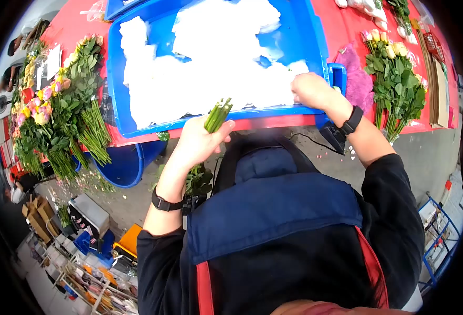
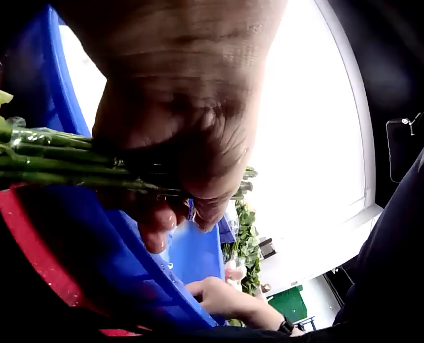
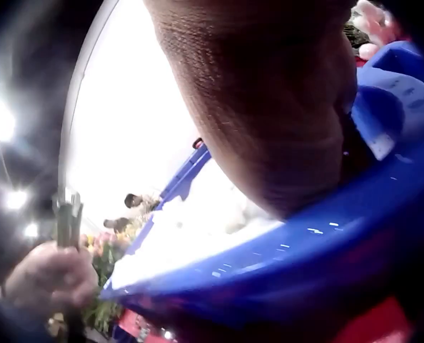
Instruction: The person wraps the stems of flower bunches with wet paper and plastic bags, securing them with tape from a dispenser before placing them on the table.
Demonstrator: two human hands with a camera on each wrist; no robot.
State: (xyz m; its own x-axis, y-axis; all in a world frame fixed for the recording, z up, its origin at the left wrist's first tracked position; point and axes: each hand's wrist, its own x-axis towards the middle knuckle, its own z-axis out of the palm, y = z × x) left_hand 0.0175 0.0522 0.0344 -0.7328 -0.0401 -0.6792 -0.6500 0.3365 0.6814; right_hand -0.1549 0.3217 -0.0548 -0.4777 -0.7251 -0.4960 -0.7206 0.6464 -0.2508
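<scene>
My left hand (image 1: 200, 142) grips a bundle of green flower stems (image 1: 218, 114), cut ends pointing up toward the blue tub (image 1: 315, 47); the blooms hang below the hand, mostly hidden. The left wrist view shows the fingers (image 2: 190, 143) curled round the stems (image 2: 48, 164). My right hand (image 1: 310, 90) rests on the tub's near rim by its handle (image 1: 337, 73), fingers reaching into the white paper (image 1: 215, 58) inside. Whether it pinches the paper is hidden. The right wrist view shows only the hand's back (image 3: 269, 93) over the blue rim (image 3: 326, 250).
The tub sits on a red table (image 1: 347, 26). Bunches of roses (image 1: 58, 121) lie at the left, another rose bunch (image 1: 396, 84) and purple material (image 1: 358, 79) at the right. A blue barrel (image 1: 124, 163) stands under the table. Crates and boxes crowd the floor at lower left.
</scene>
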